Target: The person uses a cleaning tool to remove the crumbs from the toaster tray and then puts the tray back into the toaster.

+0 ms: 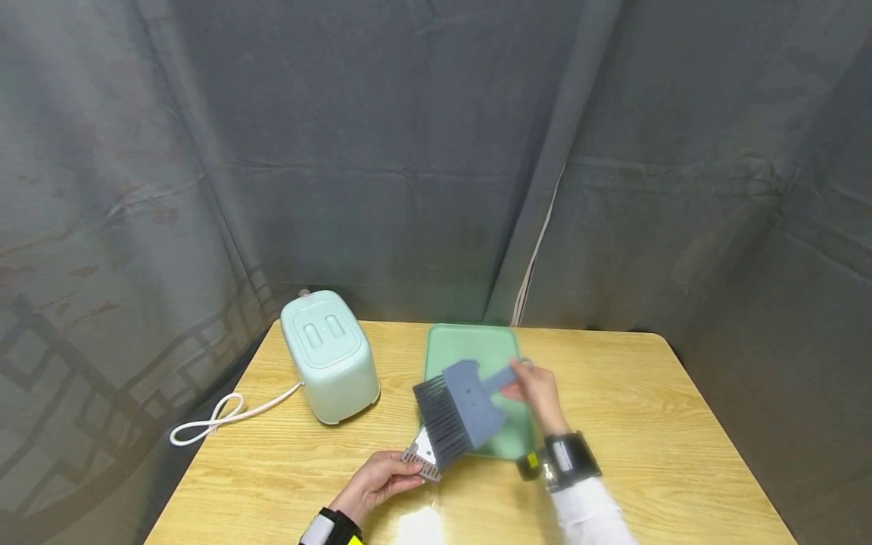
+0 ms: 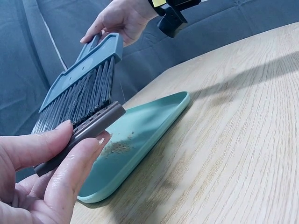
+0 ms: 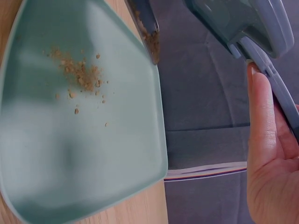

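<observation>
My left hand (image 1: 383, 478) pinches the brown slotted end of a narrow crumb tray (image 1: 431, 472) between thumb and fingers. Brown crumbs cling inside its far end in the right wrist view. My right hand (image 1: 538, 395) grips the handle of a blue-grey brush (image 1: 470, 405) with dark bristles. Those bristles lie over the crumb tray in the head view, hiding part of it; in the left wrist view they come down right by its brown end. Below both is a shallow green tray (image 1: 470, 344), with a scatter of crumbs (image 3: 81, 72) on its surface.
A pale mint toaster (image 1: 334, 378) stands upside-down-looking at the left of the wooden table (image 1: 633, 393). Its white cord (image 1: 259, 409) loops over the left edge. Grey curtains (image 1: 381, 151) hang behind the table and at its sides.
</observation>
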Demonstrator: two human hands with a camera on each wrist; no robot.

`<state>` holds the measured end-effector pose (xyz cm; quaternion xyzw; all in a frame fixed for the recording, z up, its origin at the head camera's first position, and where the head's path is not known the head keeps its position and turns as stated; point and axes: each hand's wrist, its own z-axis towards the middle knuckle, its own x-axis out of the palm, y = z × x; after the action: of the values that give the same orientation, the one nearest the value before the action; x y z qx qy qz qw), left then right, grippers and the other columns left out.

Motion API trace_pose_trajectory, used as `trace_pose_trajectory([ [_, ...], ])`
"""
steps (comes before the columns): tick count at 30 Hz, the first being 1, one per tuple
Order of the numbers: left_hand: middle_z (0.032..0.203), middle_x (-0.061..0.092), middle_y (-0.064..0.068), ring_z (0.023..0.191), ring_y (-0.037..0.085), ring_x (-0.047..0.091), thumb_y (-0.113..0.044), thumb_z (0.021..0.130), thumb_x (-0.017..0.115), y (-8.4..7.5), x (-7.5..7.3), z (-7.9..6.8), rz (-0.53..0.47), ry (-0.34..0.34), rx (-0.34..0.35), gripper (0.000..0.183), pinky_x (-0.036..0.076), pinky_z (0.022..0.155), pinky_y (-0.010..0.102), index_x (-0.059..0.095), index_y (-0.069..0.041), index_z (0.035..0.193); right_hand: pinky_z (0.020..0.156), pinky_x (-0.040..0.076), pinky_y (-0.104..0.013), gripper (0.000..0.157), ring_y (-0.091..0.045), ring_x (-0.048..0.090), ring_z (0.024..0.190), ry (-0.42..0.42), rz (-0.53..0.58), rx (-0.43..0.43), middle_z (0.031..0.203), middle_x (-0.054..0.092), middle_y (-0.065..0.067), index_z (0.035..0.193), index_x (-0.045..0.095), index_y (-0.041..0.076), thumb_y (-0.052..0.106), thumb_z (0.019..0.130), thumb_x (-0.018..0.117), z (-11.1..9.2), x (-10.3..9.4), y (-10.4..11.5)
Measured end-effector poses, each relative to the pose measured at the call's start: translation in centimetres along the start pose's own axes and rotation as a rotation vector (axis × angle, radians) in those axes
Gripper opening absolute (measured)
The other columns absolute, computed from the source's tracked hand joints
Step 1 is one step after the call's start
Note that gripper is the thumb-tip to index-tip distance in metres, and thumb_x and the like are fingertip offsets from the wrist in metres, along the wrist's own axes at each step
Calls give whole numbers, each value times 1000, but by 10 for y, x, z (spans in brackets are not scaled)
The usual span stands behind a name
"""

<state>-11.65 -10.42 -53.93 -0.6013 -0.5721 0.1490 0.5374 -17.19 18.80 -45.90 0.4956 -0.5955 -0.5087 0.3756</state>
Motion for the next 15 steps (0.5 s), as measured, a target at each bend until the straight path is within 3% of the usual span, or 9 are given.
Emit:
trace_pose_trajectory([
  [8,89,78,9,73,8,76,13,96,57,0,0,-1,-1,-5,-8,20,66,75,17,66,18,113,70,69,-24,43,-6,71,63,-17,8,2,78,75,1,126,57,-15,25,108,55,5,-11,-3],
  [15,94,79,13,75,8,76,13,96,57,-1,1,-2,6,-3,-4,24,66,77,17,62,22,118,71,69,-26,41,-5,71,62,-38,8,-6,76,74,3,120,59,-14,25,109,54,10,-23,-6],
])
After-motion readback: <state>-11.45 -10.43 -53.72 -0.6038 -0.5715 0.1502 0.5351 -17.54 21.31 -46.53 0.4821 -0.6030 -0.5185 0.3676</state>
